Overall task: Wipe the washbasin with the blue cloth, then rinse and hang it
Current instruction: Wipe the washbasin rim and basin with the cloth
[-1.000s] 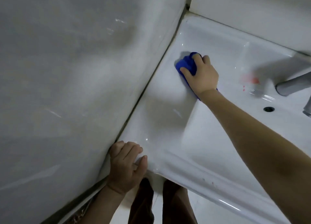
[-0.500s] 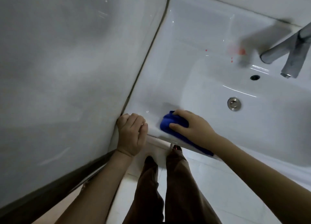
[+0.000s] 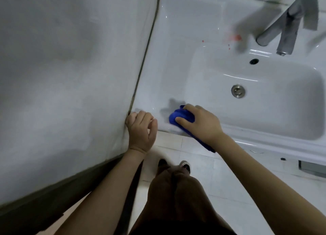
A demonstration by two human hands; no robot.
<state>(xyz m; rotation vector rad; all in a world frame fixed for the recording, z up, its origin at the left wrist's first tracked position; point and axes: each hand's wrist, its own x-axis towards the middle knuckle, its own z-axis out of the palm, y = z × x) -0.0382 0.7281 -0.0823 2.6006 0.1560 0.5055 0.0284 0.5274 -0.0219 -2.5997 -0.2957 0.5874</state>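
Seen from the head camera, a person leans over a glossy white ceramic washbasin set against a pale grey wall. The right hand clasps a bunched blue cloth, fingers curled over its top and thumb pressed to its near side. The cloth sits on the flat front-left ledge of the basin, just beside the bowl's near-left corner, and a tail of fabric trails over the front rim beneath the wrist.

The left hand rests at the basin's front-left corner, touching the wall. Its fingers are curled into a loose fist that holds nothing.

A round steel drain plug lies in the bowl, with a small dark overflow hole above it. An angular grey metal faucet, blurred, stands at the back right. A smudged red stain and a few red specks mark the back ledge left of the faucet.

Below, brown trousers and dark shoes stand on pale floor tiles.
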